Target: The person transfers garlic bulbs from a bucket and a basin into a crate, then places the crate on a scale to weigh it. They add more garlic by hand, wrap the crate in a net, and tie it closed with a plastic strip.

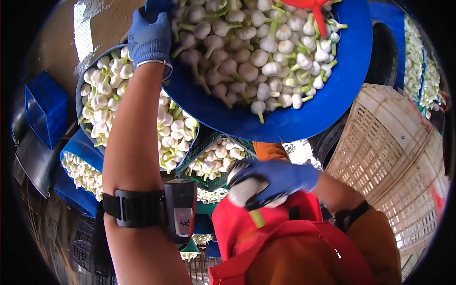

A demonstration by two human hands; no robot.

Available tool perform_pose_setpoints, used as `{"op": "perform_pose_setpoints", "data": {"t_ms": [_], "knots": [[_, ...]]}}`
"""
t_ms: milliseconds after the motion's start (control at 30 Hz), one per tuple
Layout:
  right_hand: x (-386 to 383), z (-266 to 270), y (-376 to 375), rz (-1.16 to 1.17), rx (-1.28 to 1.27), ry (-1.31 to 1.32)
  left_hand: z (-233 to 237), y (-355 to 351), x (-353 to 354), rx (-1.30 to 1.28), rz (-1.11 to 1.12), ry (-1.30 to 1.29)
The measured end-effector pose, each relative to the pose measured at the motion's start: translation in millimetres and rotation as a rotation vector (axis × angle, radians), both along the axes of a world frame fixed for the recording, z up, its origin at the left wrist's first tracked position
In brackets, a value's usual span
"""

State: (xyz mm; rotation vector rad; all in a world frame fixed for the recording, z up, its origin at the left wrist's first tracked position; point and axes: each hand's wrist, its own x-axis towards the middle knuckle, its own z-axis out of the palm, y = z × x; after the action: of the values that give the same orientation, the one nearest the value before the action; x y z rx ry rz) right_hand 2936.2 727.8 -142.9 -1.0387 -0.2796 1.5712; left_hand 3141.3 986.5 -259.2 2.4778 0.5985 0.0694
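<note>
My left hand [148, 38], in a blue knitted glove, is at the left edge of a large blue basin [228, 118], its fingers closed over the rim. The basin is tilted and holds many white garlic bulbs [271, 69] with short green stems. My right hand [280, 183], in a blue glove with a dark palm, is smeared by motion in front of my red apron [228, 223]. Its fingers are closed round garlic bulbs [244, 191], with one cut green stem pointing down. Just how many bulbs it holds cannot be made out.
A round tub of garlic [81, 102] stands left of the basin, and a dark green crate [219, 183] with garlic sits below it. A red plastic tool [311, 5] lies in the basin. Woven baskets [384, 142] stand at right, blue bins [45, 109] at left.
</note>
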Motion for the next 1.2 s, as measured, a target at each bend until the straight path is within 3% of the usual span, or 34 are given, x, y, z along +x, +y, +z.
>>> {"op": "perform_pose_setpoints", "data": {"t_ms": [33,133,200,233,267,333,400,467,500,567,600,700,800,833,867,933,967,1000,1033,1100,1167,1200], "knots": [[-23,3,10,-0.007,-0.025,-0.204,1,0,0,0.018,0.013,0.038],[-86,-6,19,0.329,-0.199,-0.619,-7,4,-1,-0.069,-0.019,-0.039],[-40,-22,31,0.140,-0.105,-0.607,-8,4,-2,-0.071,-0.016,-0.049],[-15,-35,37,-0.088,-0.140,-0.569,-8,3,-4,-0.080,-0.011,-0.055],[46,-35,46,-0.228,-0.177,-0.392,-8,3,-7,-0.084,-0.012,-0.052],[114,-47,65,-0.560,-0.424,-0.854,-7,4,-3,-0.054,-0.003,-0.018],[153,-110,104,-0.422,-0.596,-0.945,-7,2,-3,-0.085,-0.006,-0.046],[177,-135,135,-0.190,-0.753,-0.918,2,-1,-6,-0.128,-0.005,-0.049],[181,-154,146,-0.198,-0.745,-0.915,1,0,-5,-0.118,-0.009,-0.050],[176,-208,165,-0.468,-0.615,-1.024,-6,5,-6,-0.165,-0.003,-0.069],[184,-237,171,-0.439,-0.367,-1.173,-1,1,-7,-0.169,0.001,-0.077],[173,-259,166,-0.295,-0.368,-1.141,3,-3,-7,-0.137,-0.007,-0.048],[141,-253,115,-0.073,-0.385,-1.111,11,-10,-8,-0.150,0.025,-0.013],[76,-207,87,-0.002,-0.389,-1.101,14,-11,-7,-0.178,0.042,-0.006],[110,-240,110,0.069,-0.391,-1.089,23,-14,-5,-0.144,0.055,0.053],[82,-232,100,0.216,-0.406,-1.064,25,-15,-6,-0.128,0.057,0.028],[70,-197,101,-0.061,-0.607,-1.096,24,-17,-6,-0.111,0.052,0.005],[49,-189,96,-0.171,-0.760,-0.833,25,-18,-6,-0.105,0.062,0.023],[58,-155,84,-0.011,-0.760,-0.955,25,-19,-6,-0.108,0.066,0.022],[64,-147,61,-0.070,-0.643,-0.985,24,-19,-7,-0.072,0.067,0.023],[106,-131,46,0.214,-0.592,-0.507,23,-18,-7,-0.116,0.074,0.017],[113,-129,44,-0.167,-0.516,-0.541,23,-17,-7,-0.154,0.087,0.012]]}}
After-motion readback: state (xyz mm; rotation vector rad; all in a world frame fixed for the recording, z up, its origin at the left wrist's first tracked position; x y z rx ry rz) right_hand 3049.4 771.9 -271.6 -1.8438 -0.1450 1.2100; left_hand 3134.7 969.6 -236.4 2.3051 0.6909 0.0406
